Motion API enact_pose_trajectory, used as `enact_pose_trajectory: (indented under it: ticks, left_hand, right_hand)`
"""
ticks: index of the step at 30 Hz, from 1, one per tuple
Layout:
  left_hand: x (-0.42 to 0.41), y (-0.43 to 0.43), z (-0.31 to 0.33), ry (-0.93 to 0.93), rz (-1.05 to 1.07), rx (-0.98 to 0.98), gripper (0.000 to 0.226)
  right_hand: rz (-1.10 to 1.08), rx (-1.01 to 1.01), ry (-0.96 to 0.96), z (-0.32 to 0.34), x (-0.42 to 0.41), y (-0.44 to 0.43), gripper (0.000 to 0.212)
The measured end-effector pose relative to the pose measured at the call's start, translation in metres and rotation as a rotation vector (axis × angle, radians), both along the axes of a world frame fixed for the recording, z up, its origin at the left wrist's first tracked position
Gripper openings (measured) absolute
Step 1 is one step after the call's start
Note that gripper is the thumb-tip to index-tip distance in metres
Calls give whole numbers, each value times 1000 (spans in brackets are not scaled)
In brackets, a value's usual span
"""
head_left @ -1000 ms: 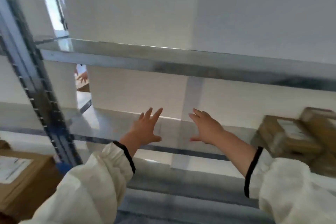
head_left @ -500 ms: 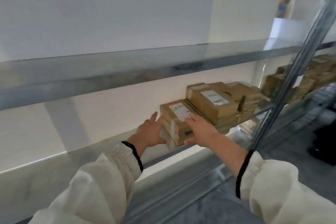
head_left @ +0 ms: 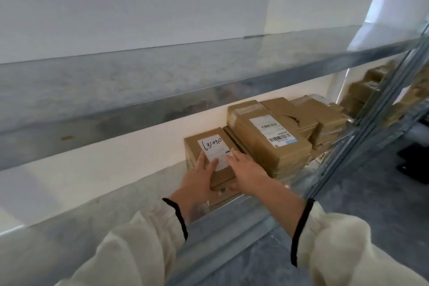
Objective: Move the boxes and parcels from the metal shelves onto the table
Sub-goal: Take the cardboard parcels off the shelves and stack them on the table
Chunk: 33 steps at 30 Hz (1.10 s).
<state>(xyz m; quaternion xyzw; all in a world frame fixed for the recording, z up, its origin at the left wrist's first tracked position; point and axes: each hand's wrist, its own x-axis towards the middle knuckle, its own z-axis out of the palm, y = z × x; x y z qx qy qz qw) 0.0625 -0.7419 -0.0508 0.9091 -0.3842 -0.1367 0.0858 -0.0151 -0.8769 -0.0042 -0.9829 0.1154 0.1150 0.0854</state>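
The grey metal shelf [head_left: 111, 195] is bare on its left side. The boxes all sit toward the right, below the upper metal shelf [head_left: 162, 81].

The left hand [head_left: 201, 179] lies on the near left edge of a small brown cardboard box with a white label and black handwriting [head_left: 210, 146]. Its fingers are spread and press on the top and left side. The right hand [head_left: 246, 170] lies on the near right part of the same box, fingers flat on top, thumb tucked at the near end. Both hands look set on the box but it does not look lifted yet; it rests on another brown box [head_left: 222, 199] under it, near the front lip of the shelf.

Just right of it, touching or nearly so, is a bigger brown taped parcel with a barcode label [head_left: 267, 137], on a stack of more brown parcels [head_left: 325, 123]. More boxes show far right behind the shelf post [head_left: 380, 109].

To do this step well, the person should likely squeeze both sides of the small box, then slide it toward the near edge before lifting. Pulling straight back would keep it from bumping the bigger parcel or dragging the box below. The worktop is not in view, so the person will have to turn and carry it.
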Motion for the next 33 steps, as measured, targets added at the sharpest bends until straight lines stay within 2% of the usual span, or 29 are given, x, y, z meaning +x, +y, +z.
enact_pose_trajectory:
  ticks: [9,13,19,24,33]
  left_hand:
    - [1,12,5,112,44,-31,97]
    - [-7,6,8,112,103,-40,97]
    - [-19,36,15,81,240,-82,102]
    - [-37,107,30,4,437,-134,97]
    - [-129,279,57,-5,831,-160,94]
  right_hand:
    - [63,81,90,-26,20,-14,104]
    - [133,74,49,-25,19,-14,100]
    - [350,28,-51,-4,20,7,94]
    - [526,71,-100,11,31,68,95]
    - [928,146,-89,26,12,246,92]
